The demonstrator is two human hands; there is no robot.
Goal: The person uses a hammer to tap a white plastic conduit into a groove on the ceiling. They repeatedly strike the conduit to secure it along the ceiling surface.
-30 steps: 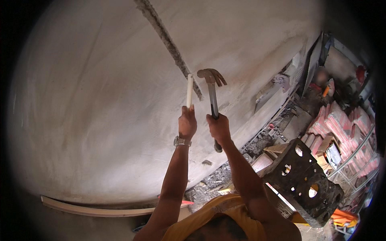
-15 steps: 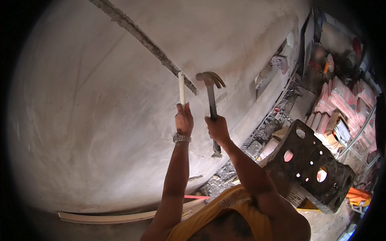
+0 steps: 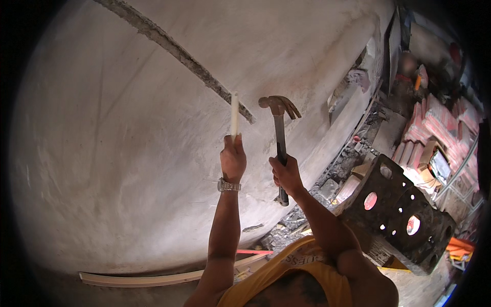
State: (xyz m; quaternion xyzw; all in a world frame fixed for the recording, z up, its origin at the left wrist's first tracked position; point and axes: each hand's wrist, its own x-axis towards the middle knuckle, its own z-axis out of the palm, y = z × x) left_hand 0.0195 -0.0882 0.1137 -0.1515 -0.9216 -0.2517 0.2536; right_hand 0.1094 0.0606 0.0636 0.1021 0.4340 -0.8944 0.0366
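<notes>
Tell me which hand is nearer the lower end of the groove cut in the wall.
Left. The left hand holds a white rod whose tip reaches the groove end just above it. The right hand grips a claw hammer, lower and to the right.

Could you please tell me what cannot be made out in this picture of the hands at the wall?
All in the head view:
- Lower end of the white pipe: hidden inside the left hand.
- Middle of the hammer handle: covered by the right hand.
- Upper end of the groove in the wall: cut off by the dark fisheye rim.
- Stacked bricks and clutter at far right: blurred and too small.
- Floor behind the black perforated crate: hidden by it.
</notes>
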